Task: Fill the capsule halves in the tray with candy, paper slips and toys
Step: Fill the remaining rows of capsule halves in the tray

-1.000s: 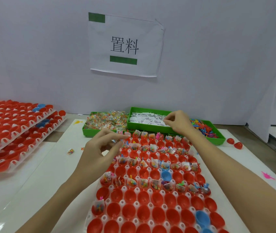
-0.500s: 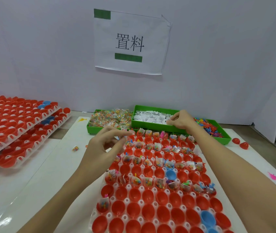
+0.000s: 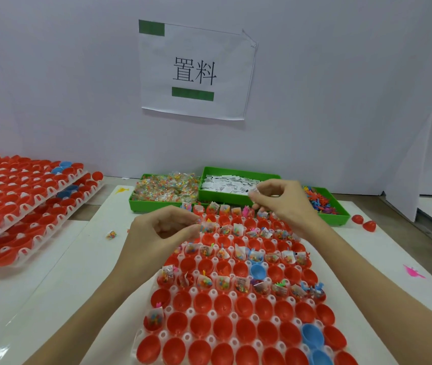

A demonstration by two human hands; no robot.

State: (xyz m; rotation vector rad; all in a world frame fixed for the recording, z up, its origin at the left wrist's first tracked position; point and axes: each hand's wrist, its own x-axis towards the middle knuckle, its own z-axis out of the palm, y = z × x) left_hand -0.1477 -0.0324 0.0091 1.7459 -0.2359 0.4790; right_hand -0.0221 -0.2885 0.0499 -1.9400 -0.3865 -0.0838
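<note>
The white tray point(image 3: 141, 335) of red and a few blue capsule halves lies in front of me. Its far rows hold candy packets, paper slips and small toys, and the near rows are bare. My left hand point(image 3: 164, 233) pinches a candy packet point(image 3: 205, 227) over the tray's upper left rows. With thumb and forefinger, my right hand point(image 3: 283, 204) pinches a white paper slip point(image 3: 252, 191) above the tray's far edge. Behind the tray stand three green bins: candy packets point(image 3: 164, 191), paper slips point(image 3: 232, 183), coloured toys point(image 3: 322, 204).
Two stacked trays of red capsule halves point(image 3: 25, 201) lie at the left. Two loose red halves point(image 3: 363, 223) sit right of the toy bin. On the white mat lie a stray candy packet point(image 3: 111, 235), a pink toy point(image 3: 413, 272) and a yellow toy point(image 3: 122, 191). A white wall with a paper sign point(image 3: 196, 69) closes the back.
My right hand has drawn back from the paper-slip bin toward the tray's far rows with a slip. My left hand has moved right, over the filled rows.
</note>
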